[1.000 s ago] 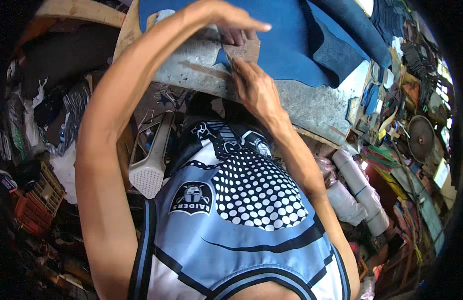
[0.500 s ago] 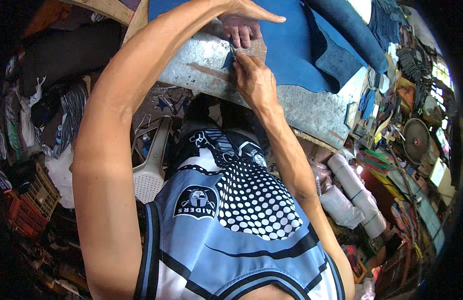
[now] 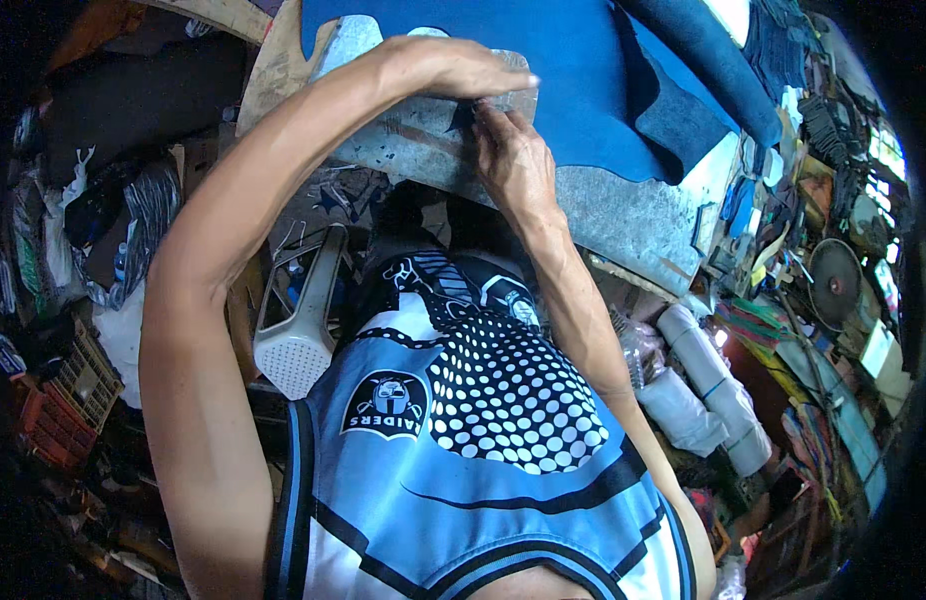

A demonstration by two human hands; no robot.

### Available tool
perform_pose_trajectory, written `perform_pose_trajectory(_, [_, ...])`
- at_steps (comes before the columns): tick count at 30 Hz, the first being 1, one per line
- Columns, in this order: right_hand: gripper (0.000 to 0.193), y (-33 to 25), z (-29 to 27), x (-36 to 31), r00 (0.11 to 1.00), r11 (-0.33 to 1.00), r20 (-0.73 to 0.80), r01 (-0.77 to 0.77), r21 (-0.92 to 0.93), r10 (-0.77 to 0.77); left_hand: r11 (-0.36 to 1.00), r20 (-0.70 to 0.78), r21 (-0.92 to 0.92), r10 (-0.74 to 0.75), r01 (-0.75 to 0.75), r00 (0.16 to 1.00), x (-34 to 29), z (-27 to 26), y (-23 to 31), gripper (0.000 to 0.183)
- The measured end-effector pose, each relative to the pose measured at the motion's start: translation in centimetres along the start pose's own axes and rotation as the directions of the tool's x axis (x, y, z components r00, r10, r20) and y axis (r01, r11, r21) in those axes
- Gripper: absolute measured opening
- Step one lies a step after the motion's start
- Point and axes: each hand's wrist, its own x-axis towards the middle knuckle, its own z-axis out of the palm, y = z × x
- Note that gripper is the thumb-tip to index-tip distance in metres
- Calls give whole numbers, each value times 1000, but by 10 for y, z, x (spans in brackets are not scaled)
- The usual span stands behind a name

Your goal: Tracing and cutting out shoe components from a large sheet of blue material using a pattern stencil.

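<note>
A large blue sheet, apparently leather (image 3: 583,110), lies over a metal-topped table (image 3: 623,215). My left hand (image 3: 468,72) reaches across from the left, thumb stretched out to the right, over a brownish flat piece (image 3: 524,100) beside the sheet's near-left edge. Its other fingers are mostly hidden beneath the hand. Just below it my right hand (image 3: 515,158) is closed in a pinch, knuckles up, near the table's front edge. A thin metal tool showed in this pinch a moment ago; now its tip is hidden. A small dark blue scrap (image 3: 461,122) lies next to the right fingertips.
A rolled, curled part of the blue sheet (image 3: 698,60) lies at the far right. Below the table stands a pale plastic stool (image 3: 295,355). Wrapped white rolls (image 3: 718,395) and a round fan (image 3: 833,283) are on the right; a red crate (image 3: 58,425) is at left.
My left hand has come nearer to me and lower, covering the tool tip. More bare metal shows beyond it. My right hand has barely moved and stays pinched.
</note>
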Motion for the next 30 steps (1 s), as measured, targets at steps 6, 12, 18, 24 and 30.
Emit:
perform_pose_trajectory(6, [25, 6, -5, -11, 999, 999, 42, -12, 34, 10, 974, -246, 152, 200, -166, 948, -25, 37, -9, 50])
perform_pose_trajectory(12, [25, 3, -15, -23, 998, 998, 48, -30, 53, 28, 924, -534, 290, 373, -250, 758, -34, 81, -22, 51])
perform_pose_trajectory(18, [25, 8, -18, -37, 998, 998, 54, -31, 52, 28, 925, -538, 266, 376, -271, 754, -37, 90, -28, 29])
perform_pose_trajectory(24, [27, 5, -23, -42, 997, 999, 82, -11, 38, 8, 921, -560, 308, 379, -239, 737, -45, 90, -32, 30])
perform_pose_trajectory(30, [27, 5, -26, -46, 992, 997, 124, -23, 78, 13, 900, -520, 372, 404, -226, 752, -58, 84, -35, 30])
